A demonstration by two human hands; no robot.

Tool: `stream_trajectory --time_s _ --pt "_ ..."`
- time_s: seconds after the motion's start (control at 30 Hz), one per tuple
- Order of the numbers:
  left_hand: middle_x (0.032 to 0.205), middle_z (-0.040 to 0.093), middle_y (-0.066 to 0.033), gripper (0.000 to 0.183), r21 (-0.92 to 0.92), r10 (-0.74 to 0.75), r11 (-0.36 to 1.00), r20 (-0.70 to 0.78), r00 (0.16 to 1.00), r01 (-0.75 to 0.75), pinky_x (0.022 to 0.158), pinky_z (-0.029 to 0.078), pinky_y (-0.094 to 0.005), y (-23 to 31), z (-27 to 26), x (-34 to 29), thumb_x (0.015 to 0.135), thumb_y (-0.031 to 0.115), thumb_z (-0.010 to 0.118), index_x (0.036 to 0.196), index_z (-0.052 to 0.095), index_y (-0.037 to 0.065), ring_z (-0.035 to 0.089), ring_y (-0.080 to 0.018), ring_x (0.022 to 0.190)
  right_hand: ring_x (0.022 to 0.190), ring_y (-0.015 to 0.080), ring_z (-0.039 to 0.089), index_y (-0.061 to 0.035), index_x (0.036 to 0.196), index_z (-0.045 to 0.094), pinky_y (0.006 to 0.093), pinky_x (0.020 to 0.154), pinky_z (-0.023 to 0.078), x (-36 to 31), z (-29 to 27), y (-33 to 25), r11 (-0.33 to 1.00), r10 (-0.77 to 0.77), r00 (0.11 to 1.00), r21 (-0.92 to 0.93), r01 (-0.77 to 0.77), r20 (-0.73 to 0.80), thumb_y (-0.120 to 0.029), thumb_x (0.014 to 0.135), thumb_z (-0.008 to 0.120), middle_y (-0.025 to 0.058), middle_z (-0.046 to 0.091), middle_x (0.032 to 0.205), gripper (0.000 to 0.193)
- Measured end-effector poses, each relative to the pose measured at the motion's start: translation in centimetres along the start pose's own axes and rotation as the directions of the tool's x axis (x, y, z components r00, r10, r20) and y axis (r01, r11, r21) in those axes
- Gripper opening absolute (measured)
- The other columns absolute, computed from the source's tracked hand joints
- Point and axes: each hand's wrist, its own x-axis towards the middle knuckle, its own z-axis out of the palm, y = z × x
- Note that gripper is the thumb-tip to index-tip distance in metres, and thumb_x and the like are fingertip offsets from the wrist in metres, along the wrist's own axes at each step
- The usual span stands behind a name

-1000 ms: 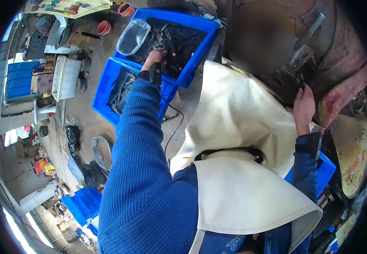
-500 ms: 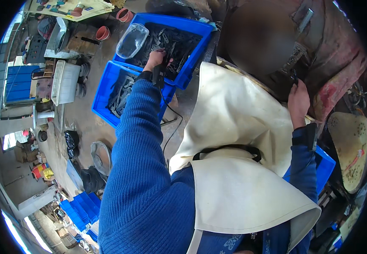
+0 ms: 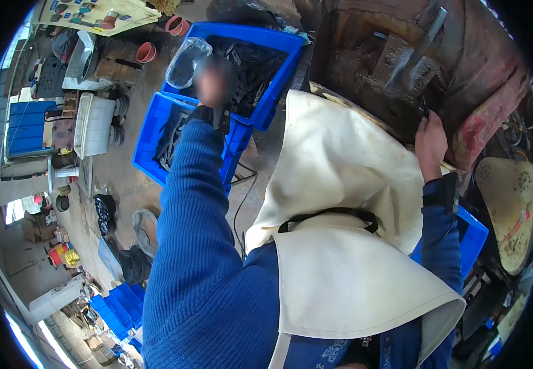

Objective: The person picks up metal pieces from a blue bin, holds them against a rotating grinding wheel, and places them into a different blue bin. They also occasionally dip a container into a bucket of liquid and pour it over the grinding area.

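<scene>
My left hand [image 3: 214,84] is over the near left part of a blue plastic bin [image 3: 291,67] of dark, flat metal pieces [image 3: 257,77]. A blur hides its fingers and anything in them. Beside it, a clear plastic tub [image 3: 183,69] sits at the bin's left end. My right hand [image 3: 431,144] is closed around the near end of a slim dark metal tool [image 3: 424,106], whose kind I cannot make out. The tool's far end points to a metal block [image 3: 422,74] in a brown, grimy machine tray [image 3: 346,67].
A second blue bin [image 3: 146,138] with metal pieces adjoins the first. A cream apron [image 3: 346,147] covers my lap. Reddish cloth [image 3: 491,117] drapes the machine's right side. A black cable [image 3: 242,206] hangs beside my left arm. Farther left stand a white tub [image 3: 93,126] and reddish pots [image 3: 146,52].
My left hand has moved left, from the middle of the metal pieces toward the clear tub. My right hand stays nearly in place with the tool. The blur over the machine tray is gone.
</scene>
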Motion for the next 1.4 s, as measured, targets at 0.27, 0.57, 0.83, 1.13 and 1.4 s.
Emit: stream_trajectory --time_s 0.27,0.57,0.83,1.13,1.4 --pt "0.074 0.055 -0.0015 0.006 -0.811 -0.309 0.192 0.484 0.819 0.552 0.042 0.033 -0.0187 16.1 -3.1 -1.5 0.094 0.014 0.057 0.092 0.057 0.008 0.048 -0.0080 0.058 0.093 0.0403 0.063 -0.0050 0.118 0.057 0.0492 0.079 0.050 -0.3 0.1 0.1 0.995 0.066 0.998 0.079 -0.064 -0.023 -0.019 0.092 0.051 0.0205 0.065 0.105 0.031" --pt "0.067 0.060 -0.0025 0.032 -0.689 0.281 0.721 0.204 0.938 -0.066 0.050 0.043 -0.0232 32.5 6.6 -6.6 0.098 0.022 0.053 0.124 0.060 0.006 0.051 -0.0065 0.056 0.085 0.0403 0.065 -0.0026 0.101 0.056 0.0505 0.072 0.053 0.4 1.4 1.4 0.971 0.207 0.977 0.115 -0.212 0.055 -0.013 0.086 0.052 0.0228 0.065 0.090 0.019" --pt "0.093 0.068 -0.0183 0.033 -0.112 0.493 0.869 0.126 0.861 -0.481 0.074 0.052 -0.0468 32.3 13.4 -8.2 0.092 0.019 0.055 0.123 0.061 0.011 0.066 -0.0357 0.086 0.086 0.0421 0.065 0.0003 0.098 0.059 0.0510 0.073 0.052 1.0 2.8 3.0 0.896 0.286 0.950 0.317 -0.312 0.127 -0.013 0.085 0.050 0.0246 0.066 0.088 0.021" --pt "0.107 0.065 -0.0169 0.051 0.081 0.357 0.913 0.315 0.879 -0.400 0.076 0.053 -0.0449 33.8 12.2 -8.7 0.086 0.009 0.052 0.134 0.053 0.027 0.065 -0.0355 0.092 0.083 0.0433 0.065 0.0000 0.096 0.057 0.0524 0.072 0.052 1.0 2.4 2.6 0.877 0.291 0.951 0.369 -0.308 0.103 -0.014 0.085 0.053 0.0265 0.066 0.088 0.019" --pt "0.108 0.065 -0.0141 0.053 0.033 0.508 0.844 0.264 0.820 -0.535 0.080 0.053 -0.0429 33.3 12.2 -8.7 0.081 0.006 0.051 0.128 0.059 0.029 0.064 -0.0332 0.097 0.090 0.0436 0.065 0.0064 0.103 0.051 0.0490 0.078 0.053 -0.4 0.7 1.8 0.906 0.277 0.960 0.320 -0.277 0.047 -0.008 0.083 0.049 0.0295 0.065 0.093 0.025"
